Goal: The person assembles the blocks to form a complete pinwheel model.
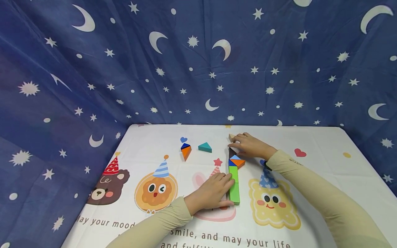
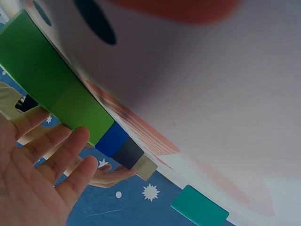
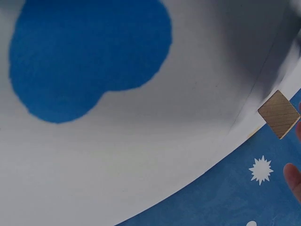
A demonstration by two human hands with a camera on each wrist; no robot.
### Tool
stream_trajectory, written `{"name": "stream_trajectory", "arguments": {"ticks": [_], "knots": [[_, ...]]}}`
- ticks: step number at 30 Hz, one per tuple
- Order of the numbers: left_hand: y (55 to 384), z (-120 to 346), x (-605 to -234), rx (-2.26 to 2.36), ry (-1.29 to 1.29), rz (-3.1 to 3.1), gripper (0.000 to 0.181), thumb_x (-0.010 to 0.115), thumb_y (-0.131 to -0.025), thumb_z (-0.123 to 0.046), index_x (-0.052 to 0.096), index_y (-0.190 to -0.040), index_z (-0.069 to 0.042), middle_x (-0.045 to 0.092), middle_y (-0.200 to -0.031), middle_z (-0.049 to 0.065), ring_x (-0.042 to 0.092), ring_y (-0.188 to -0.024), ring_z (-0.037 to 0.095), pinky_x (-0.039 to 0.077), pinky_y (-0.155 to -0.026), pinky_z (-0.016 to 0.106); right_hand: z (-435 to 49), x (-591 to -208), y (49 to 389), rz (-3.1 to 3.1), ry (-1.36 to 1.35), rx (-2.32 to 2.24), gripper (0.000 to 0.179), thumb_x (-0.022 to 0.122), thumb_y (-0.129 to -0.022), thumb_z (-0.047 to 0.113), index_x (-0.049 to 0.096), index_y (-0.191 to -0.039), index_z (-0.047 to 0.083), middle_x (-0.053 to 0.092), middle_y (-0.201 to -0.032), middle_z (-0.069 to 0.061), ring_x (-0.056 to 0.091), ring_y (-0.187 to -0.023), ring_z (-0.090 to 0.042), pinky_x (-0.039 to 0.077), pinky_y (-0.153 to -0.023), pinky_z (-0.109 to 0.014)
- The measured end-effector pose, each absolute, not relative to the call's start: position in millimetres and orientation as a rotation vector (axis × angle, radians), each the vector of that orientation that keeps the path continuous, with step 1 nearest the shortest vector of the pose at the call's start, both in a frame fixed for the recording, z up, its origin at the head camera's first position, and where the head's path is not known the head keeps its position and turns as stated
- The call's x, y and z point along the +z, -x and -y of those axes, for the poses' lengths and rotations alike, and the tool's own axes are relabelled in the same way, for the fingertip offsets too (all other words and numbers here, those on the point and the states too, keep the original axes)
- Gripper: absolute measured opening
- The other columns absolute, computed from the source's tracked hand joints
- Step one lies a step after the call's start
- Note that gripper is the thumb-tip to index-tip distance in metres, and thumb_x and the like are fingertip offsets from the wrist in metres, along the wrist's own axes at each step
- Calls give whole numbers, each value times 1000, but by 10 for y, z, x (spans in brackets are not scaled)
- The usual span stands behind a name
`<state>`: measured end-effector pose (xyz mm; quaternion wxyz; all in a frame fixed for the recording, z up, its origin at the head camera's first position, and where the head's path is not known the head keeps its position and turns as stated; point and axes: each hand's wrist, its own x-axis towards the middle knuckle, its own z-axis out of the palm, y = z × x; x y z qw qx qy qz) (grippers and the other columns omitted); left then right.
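Note:
My left hand [image 1: 214,189] rests beside two light green blocks [image 1: 234,193], its fingers extended along their left side; the left wrist view shows the fingers spread against the green blocks [image 2: 56,89]. My right hand [image 1: 252,146] is at the far end of the row, fingertips at the right side of a small natural wood block [image 1: 231,137], whose square face also shows in the right wrist view [image 3: 279,114]. Between green and wood lie a black block [image 1: 232,152], a blue block [image 1: 232,162] and an orange block [image 1: 238,163], the last jutting to the right.
To the left of the row lies a teal triangular block [image 1: 205,147]. Farther left, a dark blue triangle [image 1: 185,146] touches an orange triangle [image 1: 186,153]. A white printed tablecloth [image 1: 322,193] covers the table, and a blue starry curtain [image 1: 192,89] hangs behind it.

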<state>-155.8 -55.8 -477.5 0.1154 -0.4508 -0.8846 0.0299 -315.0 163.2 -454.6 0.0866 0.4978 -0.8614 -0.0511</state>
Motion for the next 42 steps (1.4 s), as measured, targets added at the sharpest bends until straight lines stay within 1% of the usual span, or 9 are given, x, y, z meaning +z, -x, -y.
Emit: {"name": "stream_trajectory", "arguments": {"ticks": [6, 10, 16, 22, 26, 33, 37, 42], "knots": [[1549, 555, -4778, 88, 1316, 2582, 67, 46, -85, -67, 46, -125, -14, 49, -128, 4, 50, -111, 18, 42, -100, 30, -1664, -4527, 3198, 2545, -1457, -132, 49, 79, -74, 27, 62, -120, 17, 62, -110, -7, 57, -106, -26, 45, -94, -48], [1546, 555, -4777, 91, 1316, 2586, 67, 46, -85, -67, 45, -125, -14, 48, -128, 4, 50, -111, 18, 42, -100, 30, -1700, -4483, 3288, 2536, -1354, -91, 47, 81, -72, 26, 64, -114, 15, 61, -106, -10, 56, -102, -29, 45, -90, -47], [1543, 558, -4767, 93, 1319, 2596, 67, 45, -86, -67, 45, -126, -14, 48, -129, 4, 50, -112, 18, 41, -101, 31, -1700, -4473, 3476, 2609, -1213, -138, 36, 78, -75, 25, 67, -107, 11, 61, -107, -12, 55, -102, -30, 44, -86, -48], [1533, 549, -4771, 76, 1334, 2585, 65, 45, -86, -67, 46, -124, -14, 49, -129, 4, 50, -111, 18, 41, -101, 30, -1637, -4560, 3604, 2694, -1248, -59, 21, 75, -79, 20, 72, -98, 14, 63, -102, -9, 55, -98, -27, 45, -85, -48], [1529, 544, -4767, 77, 1335, 2591, 65, 46, -85, -67, 45, -124, -14, 49, -129, 4, 50, -111, 18, 40, -102, 30, -1546, -4594, 3635, 2714, -1308, 8, 17, 73, -79, 17, 73, -97, 15, 63, -101, -8, 54, -97, -25, 44, -86, -48], [1527, 543, -4759, 86, 1331, 2595, 65, 46, -85, -67, 45, -124, -14, 48, -130, 4, 49, -112, 18, 40, -103, 31, -1374, -4520, 3547, 2667, -1426, 30, 18, 73, -79, 18, 72, -97, 15, 64, -101, -7, 56, -98, -25, 45, -85, -48], [1535, 545, -4758, 89, 1333, 2591, 65, 45, -86, -67, 45, -124, -14, 48, -130, 4, 49, -113, 18, 39, -104, 31, -1383, -4467, 3491, 2670, -1381, -22, 24, 73, -80, 19, 70, -103, 16, 63, -105, -9, 56, -100, -27, 44, -86, -47], [1544, 563, -4746, 92, 1324, 2624, 66, 44, -86, -66, 44, -127, -14, 47, -132, 5, 49, -116, 18, 39, -104, 31, -1527, -4464, 3448, 2627, -1300, -71, 32, 75, -79, 20, 66, -109, 14, 61, -109, -11, 56, -103, -30, 45, -88, -48]]}}
